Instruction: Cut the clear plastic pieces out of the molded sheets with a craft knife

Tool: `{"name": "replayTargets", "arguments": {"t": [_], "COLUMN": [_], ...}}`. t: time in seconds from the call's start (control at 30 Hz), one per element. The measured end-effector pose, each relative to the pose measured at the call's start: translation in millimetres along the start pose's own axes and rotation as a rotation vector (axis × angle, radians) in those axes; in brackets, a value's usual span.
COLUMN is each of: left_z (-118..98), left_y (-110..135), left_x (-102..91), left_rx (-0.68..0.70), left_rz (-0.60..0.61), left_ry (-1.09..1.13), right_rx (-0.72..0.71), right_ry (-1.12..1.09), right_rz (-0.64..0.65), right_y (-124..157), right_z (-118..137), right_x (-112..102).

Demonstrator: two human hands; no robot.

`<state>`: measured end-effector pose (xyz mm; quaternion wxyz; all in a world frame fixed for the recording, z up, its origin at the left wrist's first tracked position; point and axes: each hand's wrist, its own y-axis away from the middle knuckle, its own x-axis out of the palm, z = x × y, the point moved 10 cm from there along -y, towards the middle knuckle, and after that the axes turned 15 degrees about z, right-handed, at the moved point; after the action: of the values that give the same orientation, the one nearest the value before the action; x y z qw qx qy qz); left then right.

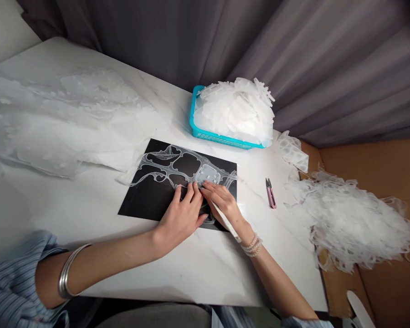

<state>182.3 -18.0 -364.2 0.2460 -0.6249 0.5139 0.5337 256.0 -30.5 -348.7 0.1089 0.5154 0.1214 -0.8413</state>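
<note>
A clear plastic sheet with cut-out shapes point(164, 169) lies on a black mat point(136, 205) in front of me. My left hand point(181, 214) rests on the sheet's near side, fingers spread and pressing down. Right beside it, my right hand point(225, 202) grips a slim tool with a pale handle point(228, 224), held like a pen; its tip is hidden under the fingers. Just beyond my right fingertips, a frosted panel with small raised marks point(207, 174) still sits within the sheet.
A blue basket point(192, 111) heaped with frosted plastic pieces stands at the back. Pink thread snips point(270, 193) lie to the right. Tangled plastic offcuts point(355, 223) pile up beside a cardboard box point(379, 173). More translucent sheets point(64, 123) cover the table's left side.
</note>
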Motion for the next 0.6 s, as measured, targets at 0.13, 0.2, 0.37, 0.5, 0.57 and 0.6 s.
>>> {"name": "replayTargets", "arguments": {"t": [0.13, 0.2, 0.37, 0.5, 0.57, 0.6], "left_z": [0, 0, -1, -1, -1, 0], "left_y": [2, 2, 1, 1, 0, 0], "left_x": [-4.8, -5.2, -4.9, -8.2, -7.2, -5.8], "left_rx": [-0.056, -0.074, -0.091, -0.108, -0.108, -0.106], "left_rz": [-0.044, -0.058, -0.043, -0.043, -0.04, -0.038], "left_ry": [-0.19, -0.254, -0.31, -0.302, -0.292, -0.286], "right_rx": [0.061, 0.07, 0.007, 0.124, 0.329, 0.444], "right_ry": [0.081, 0.157, 0.152, -0.251, -0.563, -0.728], "right_rz": [0.002, 0.019, 0.112, -0.095, -0.334, -0.471], "right_y": [0, -2, -13, -8, 19, 42], "right_z": [-7, -5, 9, -24, -77, -107], "right_x": [2, 2, 4, -28, -54, -65]}}
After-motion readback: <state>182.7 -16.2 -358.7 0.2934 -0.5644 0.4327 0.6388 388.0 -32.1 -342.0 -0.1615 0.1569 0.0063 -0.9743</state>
